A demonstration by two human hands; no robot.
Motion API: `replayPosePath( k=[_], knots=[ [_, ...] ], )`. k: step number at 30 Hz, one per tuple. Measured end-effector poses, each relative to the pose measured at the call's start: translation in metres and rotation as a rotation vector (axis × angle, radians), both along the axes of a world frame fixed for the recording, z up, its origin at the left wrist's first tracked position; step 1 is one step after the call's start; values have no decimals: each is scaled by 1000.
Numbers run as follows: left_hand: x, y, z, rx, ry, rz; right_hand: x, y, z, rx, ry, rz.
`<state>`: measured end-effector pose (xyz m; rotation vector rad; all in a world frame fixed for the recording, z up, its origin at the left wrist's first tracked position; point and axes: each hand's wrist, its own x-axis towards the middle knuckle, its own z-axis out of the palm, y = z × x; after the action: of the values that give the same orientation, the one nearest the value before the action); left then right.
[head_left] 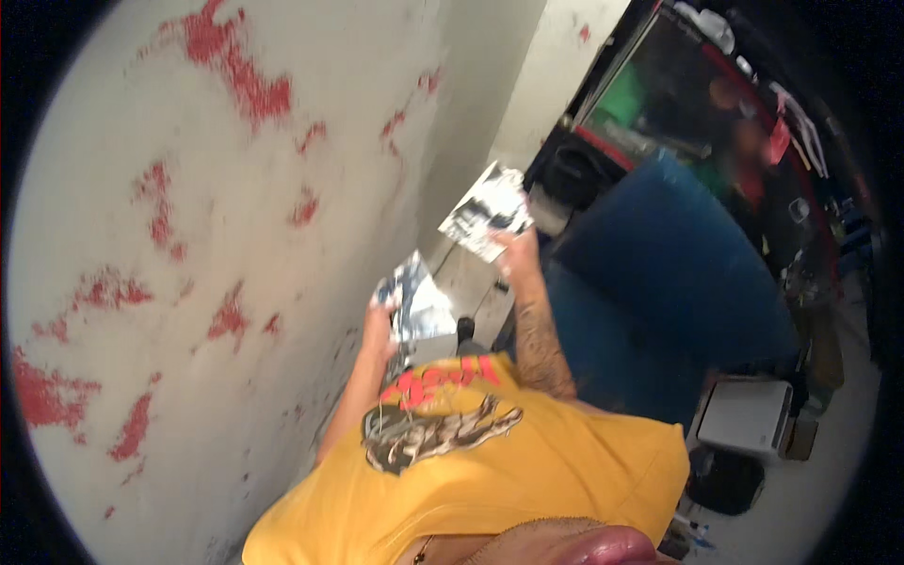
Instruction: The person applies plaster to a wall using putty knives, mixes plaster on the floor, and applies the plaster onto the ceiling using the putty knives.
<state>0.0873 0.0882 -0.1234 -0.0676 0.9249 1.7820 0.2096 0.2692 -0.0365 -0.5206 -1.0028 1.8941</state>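
My left hand (379, 315) grips one edge of a shiny, silvery flat sheet (422, 306), close beside the wall. White smears show on its fingers. Farther forward and to the right, my right hand (517, 254) is closed on the lower edge of a second shiny, silvery sheet (478, 209). That one is tilted, with dark and white patches on its face; whether these are reflections or material I cannot tell. The two sheets are apart from each other, and neither visibly touches the wall. The exact kind of both is unclear.
A pale wall (330, 179) with rough red patches runs along my left. To my right stands a large blue panel-like piece (673, 264), near a dark glassy surface with red edging (650, 104). A white box-shaped object (747, 414) sits at lower right, above a black container (725, 480).
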Motion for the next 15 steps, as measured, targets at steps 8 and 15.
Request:
replayPosePath(
  k=[8, 15],
  knots=[
    [-26, 57, 68, 122, 209, 99, 18, -46, 16, 254, -97, -24],
    [-7, 75, 72, 180, 179, 97, 26, -35, -14, 1134, -474, 16]
  ],
)
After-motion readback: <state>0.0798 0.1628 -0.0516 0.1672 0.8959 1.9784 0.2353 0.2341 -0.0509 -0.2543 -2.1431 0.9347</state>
